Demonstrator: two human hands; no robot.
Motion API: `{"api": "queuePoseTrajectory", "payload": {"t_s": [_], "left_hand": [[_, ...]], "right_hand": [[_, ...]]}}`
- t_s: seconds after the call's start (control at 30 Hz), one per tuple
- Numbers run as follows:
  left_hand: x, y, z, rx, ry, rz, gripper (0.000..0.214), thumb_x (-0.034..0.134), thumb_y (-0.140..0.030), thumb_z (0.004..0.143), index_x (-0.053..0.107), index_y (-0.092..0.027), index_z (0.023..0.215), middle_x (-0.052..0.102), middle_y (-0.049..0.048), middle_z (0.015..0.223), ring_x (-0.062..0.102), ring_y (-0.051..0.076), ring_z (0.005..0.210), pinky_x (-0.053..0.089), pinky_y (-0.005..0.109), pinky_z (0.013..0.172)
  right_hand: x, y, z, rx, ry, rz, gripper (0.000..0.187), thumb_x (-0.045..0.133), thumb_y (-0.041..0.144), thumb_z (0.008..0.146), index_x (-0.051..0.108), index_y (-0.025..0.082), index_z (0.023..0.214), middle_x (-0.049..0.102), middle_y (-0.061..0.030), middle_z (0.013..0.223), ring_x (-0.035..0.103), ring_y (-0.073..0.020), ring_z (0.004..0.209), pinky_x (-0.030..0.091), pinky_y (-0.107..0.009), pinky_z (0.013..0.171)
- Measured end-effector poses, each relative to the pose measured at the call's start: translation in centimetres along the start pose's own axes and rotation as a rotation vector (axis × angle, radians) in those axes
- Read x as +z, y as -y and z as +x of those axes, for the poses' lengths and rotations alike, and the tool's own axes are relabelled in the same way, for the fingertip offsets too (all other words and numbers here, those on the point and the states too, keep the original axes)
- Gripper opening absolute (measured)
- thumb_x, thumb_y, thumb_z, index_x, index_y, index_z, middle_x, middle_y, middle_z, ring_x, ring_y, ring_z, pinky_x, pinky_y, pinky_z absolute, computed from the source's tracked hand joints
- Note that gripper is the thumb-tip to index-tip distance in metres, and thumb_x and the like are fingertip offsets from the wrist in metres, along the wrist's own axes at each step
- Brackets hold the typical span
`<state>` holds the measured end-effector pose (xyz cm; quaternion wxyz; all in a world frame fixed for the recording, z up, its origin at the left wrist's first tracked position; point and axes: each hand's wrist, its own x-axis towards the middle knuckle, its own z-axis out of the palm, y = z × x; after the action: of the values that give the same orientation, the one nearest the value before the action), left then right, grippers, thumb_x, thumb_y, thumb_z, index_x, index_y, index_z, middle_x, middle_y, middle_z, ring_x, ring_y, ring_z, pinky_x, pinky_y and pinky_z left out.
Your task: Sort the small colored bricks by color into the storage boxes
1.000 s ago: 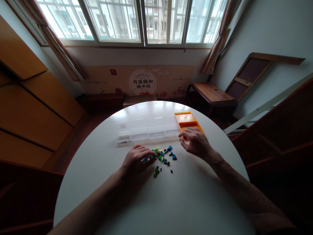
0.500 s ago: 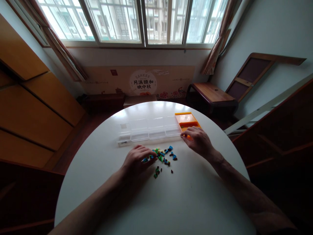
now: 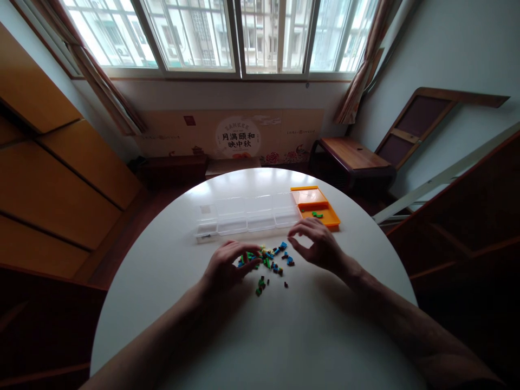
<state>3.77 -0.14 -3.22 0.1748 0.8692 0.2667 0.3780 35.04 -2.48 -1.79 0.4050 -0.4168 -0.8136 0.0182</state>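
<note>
Small building bricks in blue, green, brown and yellow lie in a loose pile on the white round table. My left hand rests at the pile's left side, thumb and fingers apart, with bricks behind and between them. To the pile's upper right, my right hand hovers with its fingers spread and nothing visible between them. Just beyond it sits an orange box with its lid open. A few green bricks lie inside the box.
Left of the orange box stretches a clear plastic compartment case, its transparent lid folded back. A dark speck lies in its left compartment. Beyond the table are a wooden stool, a printed panel under the window and wooden cabinets on the left.
My right hand has drawn back from the orange box toward the pile, and its fingers have opened. Green bricks now show inside the box. My left thumb and fingers have parted.
</note>
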Motion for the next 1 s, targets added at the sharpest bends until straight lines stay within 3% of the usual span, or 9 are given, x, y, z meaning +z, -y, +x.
{"api": "queuePoseTrajectory", "payload": {"t_s": [0.07, 0.2, 0.57, 0.73, 0.9, 1.0], "left_hand": [[0.3, -0.4, -0.1, -0.068, -0.026, -0.08, 0.022, 0.084, -0.032, 0.099, 0.077, -0.023, 0.117, 0.085, 0.0038, 0.101, 0.081, 0.018, 0.087, 0.061, 0.03, 0.081], [0.6, -1.2, -0.1, -0.138, -0.012, -0.217, 0.02, 0.085, -0.033, 0.097, 0.074, -0.02, 0.107, 0.084, 0.0052, 0.096, 0.08, 0.019, 0.084, 0.063, 0.028, 0.076], [0.3, -2.2, 0.4, -0.116, 0.053, -0.25, 0.02, 0.085, -0.036, 0.097, 0.076, -0.018, 0.1, 0.081, 0.0059, 0.092, 0.078, 0.017, 0.081, 0.062, 0.025, 0.073], [-0.4, -1.4, 0.6, 0.0, 0.005, -0.044, 0.016, 0.082, -0.035, 0.1, 0.076, -0.02, 0.105, 0.083, 0.0043, 0.094, 0.078, 0.017, 0.082, 0.061, 0.031, 0.081], [-1.8, -0.7, 0.9, 0.142, 0.06, 0.17, 0.005, 0.071, -0.024, 0.102, 0.075, -0.022, 0.099, 0.079, 0.001, 0.088, 0.071, 0.015, 0.074, 0.055, 0.031, 0.08], [-2.2, -0.8, 0.9, 0.143, 0.085, 0.198, 0.006, 0.069, -0.021, 0.097, 0.074, -0.022, 0.094, 0.076, 0.0021, 0.088, 0.068, 0.016, 0.076, 0.053, 0.032, 0.079]], "right_hand": [[1.0, 1.7, 0.0, -0.116, 0.069, 0.083, 0.003, 0.072, 0.027, 0.104, 0.072, 0.024, 0.103, 0.079, -0.0039, 0.098, 0.071, -0.0219, 0.092, 0.053, -0.038, 0.088], [2.6, 3.0, -0.1, -0.285, 0.143, 0.115, 0.015, 0.074, 0.034, 0.105, 0.072, 0.025, 0.117, 0.081, -0.0043, 0.104, 0.073, -0.0201, 0.091, 0.055, -0.038, 0.091], [2.8, 3.0, -0.1, -0.381, 0.11, 0.086, 0.008, 0.068, 0.027, 0.11, 0.075, 0.023, 0.112, 0.082, -0.003, 0.1, 0.073, -0.0171, 0.087, 0.055, -0.036, 0.092], [1.7, 2.2, 0.1, -0.187, 0.107, 0.059, 0.009, 0.067, 0.025, 0.108, 0.076, 0.026, 0.108, 0.081, -0.0038, 0.101, 0.073, -0.0209, 0.091, 0.055, -0.039, 0.091], [-0.5, -1.4, 0.1, 0.149, -0.104, -0.08, 0.01, 0.066, 0.026, 0.104, 0.076, 0.025, 0.103, 0.079, -0.006, 0.103, 0.072, -0.0264, 0.099, 0.055, -0.045, 0.097], [-1.8, -4.5, -0.2, 0.295, -0.196, -0.194, 0.012, 0.066, 0.03, 0.102, 0.076, 0.024, 0.098, 0.078, -0.0058, 0.098, 0.07, -0.0256, 0.087, 0.054, -0.047, 0.098]]}}
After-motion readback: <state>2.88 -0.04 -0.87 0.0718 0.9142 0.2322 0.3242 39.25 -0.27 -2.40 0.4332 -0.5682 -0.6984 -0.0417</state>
